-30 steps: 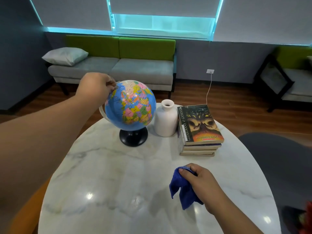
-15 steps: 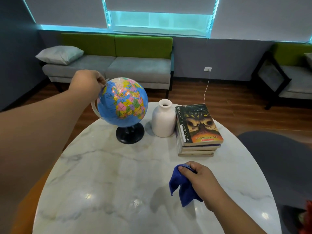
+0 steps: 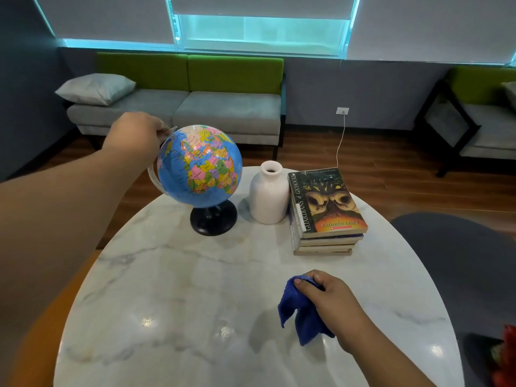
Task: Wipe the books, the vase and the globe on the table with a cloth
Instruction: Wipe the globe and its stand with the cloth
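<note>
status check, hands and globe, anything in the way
Left hand grips globe at its top. Right hand holds cloth, short of globe. Vase stands close right of globe, books beside vase; nothing between cloth and globe.

Globe (image 3: 199, 166): blue sphere, multicoloured countries, white arc on left side, round black base; upright at far left of marble surface (image 3: 181, 289); left hand (image 3: 134, 134) grips top of arc.
Vase (image 3: 269, 198): plain white, bottle-shaped, narrow open neck; upright between globe and books, just beside both.
Books (image 3: 326, 208): several paperbacks stacked flat, spines toward vase; top cover dark with owl faces.
Cloth (image 3: 303, 317): blue, bunched, folds hanging from right hand (image 3: 332, 305), nearer than books.
</note>
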